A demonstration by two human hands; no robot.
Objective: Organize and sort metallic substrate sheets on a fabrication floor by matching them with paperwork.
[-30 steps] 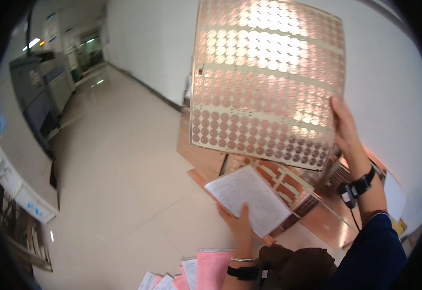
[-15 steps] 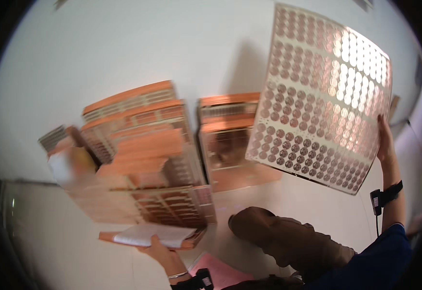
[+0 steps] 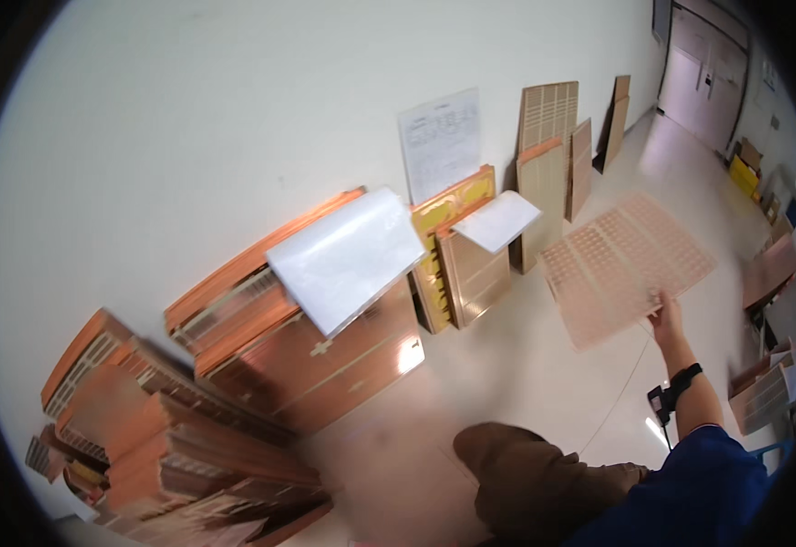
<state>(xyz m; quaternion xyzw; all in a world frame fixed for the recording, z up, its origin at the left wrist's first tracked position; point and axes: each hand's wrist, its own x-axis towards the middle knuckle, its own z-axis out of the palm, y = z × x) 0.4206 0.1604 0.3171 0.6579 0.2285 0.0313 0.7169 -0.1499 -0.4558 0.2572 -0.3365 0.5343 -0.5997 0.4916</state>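
Observation:
My right hand (image 3: 666,321) is closed on the near edge of a thin copper circuit board panel (image 3: 626,264), printed with rows of small round patterns and somewhat blurred. The panel is held tilted out in front, above the floor. My left hand is out of view. Against the wall at the left lean thick stacks of copper panels (image 3: 361,360), with a white sheet in a plastic sleeve (image 3: 348,260) lying over the top edge of one.
Narrower stacks of panels (image 3: 544,187) lean along the wall farther right, one with a white paper (image 3: 498,221) on it. A printed sheet (image 3: 441,141) hangs on the wall. More panels (image 3: 767,273) line the right side. A door (image 3: 703,73) stands at the far end.
My view has swung right along the wall. The held panel has been lowered and tipped flatter. My left hand, which was on a panel stack with a paper, has left the view.

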